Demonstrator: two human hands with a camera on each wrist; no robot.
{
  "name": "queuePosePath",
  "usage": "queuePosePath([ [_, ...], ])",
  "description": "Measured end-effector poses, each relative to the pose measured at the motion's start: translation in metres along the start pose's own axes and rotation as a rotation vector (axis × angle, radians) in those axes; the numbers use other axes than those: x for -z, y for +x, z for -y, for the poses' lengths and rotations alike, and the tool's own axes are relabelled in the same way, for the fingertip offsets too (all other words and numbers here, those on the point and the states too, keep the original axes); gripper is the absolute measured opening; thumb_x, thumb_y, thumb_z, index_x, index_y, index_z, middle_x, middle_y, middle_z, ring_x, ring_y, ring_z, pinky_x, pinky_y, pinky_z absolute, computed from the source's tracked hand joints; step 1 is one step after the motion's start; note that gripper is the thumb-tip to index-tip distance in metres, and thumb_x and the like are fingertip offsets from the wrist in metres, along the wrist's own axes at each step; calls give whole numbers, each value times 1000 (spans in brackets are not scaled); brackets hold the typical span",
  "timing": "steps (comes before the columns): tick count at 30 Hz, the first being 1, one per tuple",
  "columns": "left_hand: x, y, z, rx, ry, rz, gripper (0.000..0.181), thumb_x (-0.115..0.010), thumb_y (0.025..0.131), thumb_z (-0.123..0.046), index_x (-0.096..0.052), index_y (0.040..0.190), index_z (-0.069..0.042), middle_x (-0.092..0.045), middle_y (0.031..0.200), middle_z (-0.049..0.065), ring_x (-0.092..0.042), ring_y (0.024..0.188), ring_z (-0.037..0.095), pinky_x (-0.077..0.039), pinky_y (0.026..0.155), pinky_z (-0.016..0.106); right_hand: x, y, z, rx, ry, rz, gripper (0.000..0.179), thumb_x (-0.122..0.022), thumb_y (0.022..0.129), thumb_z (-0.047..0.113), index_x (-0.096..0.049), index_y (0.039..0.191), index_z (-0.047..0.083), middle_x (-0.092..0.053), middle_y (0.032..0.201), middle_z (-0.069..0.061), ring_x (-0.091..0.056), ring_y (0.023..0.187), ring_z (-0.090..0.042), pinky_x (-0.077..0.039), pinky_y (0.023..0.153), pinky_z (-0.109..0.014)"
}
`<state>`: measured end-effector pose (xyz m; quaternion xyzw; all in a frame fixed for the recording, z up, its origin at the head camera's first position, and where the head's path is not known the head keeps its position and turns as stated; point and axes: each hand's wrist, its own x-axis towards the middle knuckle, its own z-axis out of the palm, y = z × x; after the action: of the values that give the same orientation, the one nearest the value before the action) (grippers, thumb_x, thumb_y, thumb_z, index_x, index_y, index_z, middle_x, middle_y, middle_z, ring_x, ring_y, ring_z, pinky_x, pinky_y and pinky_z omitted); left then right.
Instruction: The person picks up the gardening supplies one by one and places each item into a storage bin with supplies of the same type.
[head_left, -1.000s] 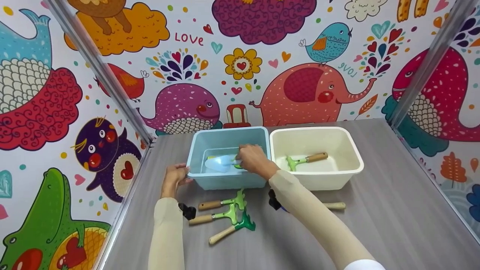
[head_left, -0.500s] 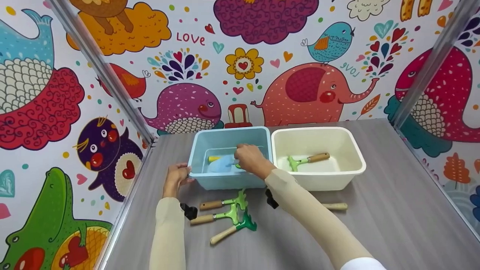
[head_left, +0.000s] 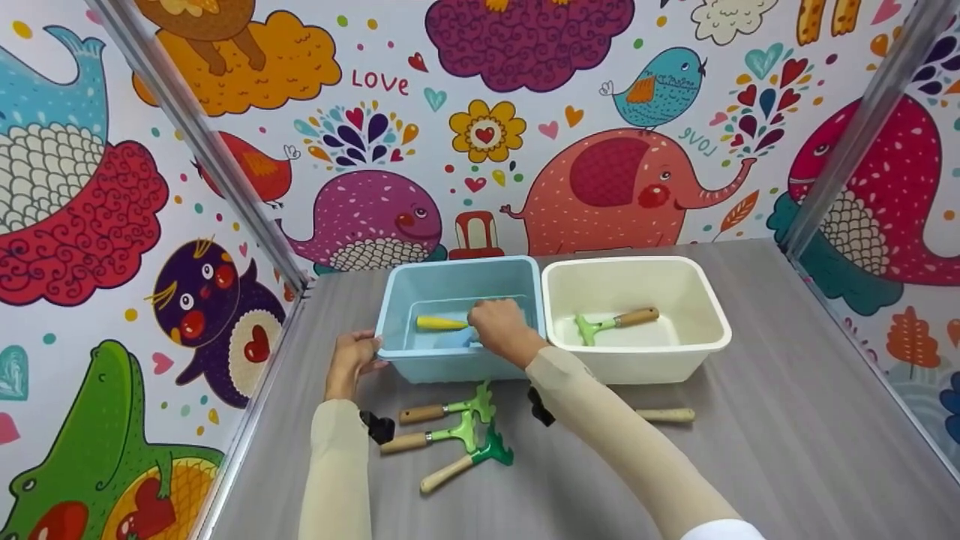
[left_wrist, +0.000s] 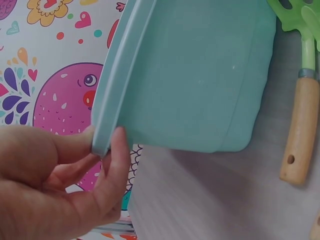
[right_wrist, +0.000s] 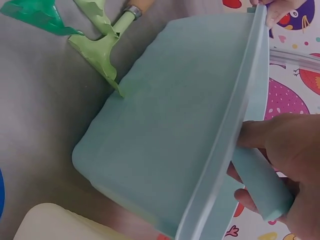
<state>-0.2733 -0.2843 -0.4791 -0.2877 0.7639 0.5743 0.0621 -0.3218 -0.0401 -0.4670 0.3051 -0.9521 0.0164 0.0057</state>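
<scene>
My left hand (head_left: 351, 360) pinches the front left corner of the light blue bin's rim (left_wrist: 122, 65), thumb on one side and fingers on the other. Inside that bin (head_left: 459, 367), my right hand (head_left: 501, 324) grips the thick pale blue handle of a toy trowel (right_wrist: 264, 184). Only a bit of its light blue blade (head_left: 454, 340) shows low in the bin, left of the fist. A yellow, handle-like piece (head_left: 441, 322) lies just beyond the blade, its right end hidden behind the fist.
Against the blue bin's right side stands a cream bin (head_left: 637, 367) holding a light green toy rake (head_left: 619, 322). In front lie two light green rakes (head_left: 454, 431) and a dark green one (head_left: 472, 461). A pale wooden handle (head_left: 667, 415) pokes out behind my right forearm.
My right hand has lowered the trowel, first tilted up over the bin floor, further into the blue bin, uncovering the yellow piece. The left hand has stayed at the rim.
</scene>
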Motion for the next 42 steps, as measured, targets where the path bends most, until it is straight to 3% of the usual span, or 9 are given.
queuePosePath([
  [7,2,0,-1,-10,-7,-1,38,-49,104,-6,-50,139,6,-56,137,27,-65,91,18,-62,82,28,-1,1,0,21,4,31,18,-68,94,11,-76,110,11,-75,105,-7,-71,94,-24,-60,82,-40],
  [17,-1,0,1,-37,-24,2,39,-50,103,-5,-49,139,10,-56,135,30,-65,87,17,-62,79,28,9,2,0,-25,108,123,25,-62,97,7,-75,117,12,-75,116,-7,-70,102,-25,-59,89,-44],
  [28,-2,-2,1,-42,-11,-3,36,-50,103,-6,-53,136,9,-58,131,27,-66,88,17,-62,80,28,9,2,-3,-12,304,137,30,-62,95,-2,-72,122,6,-72,123,-11,-66,114,-27,-54,101,-43],
  [34,-2,-2,3,-41,-13,-4,37,-50,103,-6,-52,137,8,-57,134,28,-65,97,21,-61,86,31,12,2,-9,-41,420,171,30,-68,93,4,-72,122,7,-73,120,-11,-66,110,-25,-55,101,-42],
  [42,-1,-1,4,-50,-32,-1,37,-49,103,-5,-50,137,9,-56,133,28,-64,90,18,-62,78,25,13,-6,-15,-47,472,124,27,-72,92,12,-74,118,8,-75,111,-9,-67,101,-24,-56,97,-44],
])
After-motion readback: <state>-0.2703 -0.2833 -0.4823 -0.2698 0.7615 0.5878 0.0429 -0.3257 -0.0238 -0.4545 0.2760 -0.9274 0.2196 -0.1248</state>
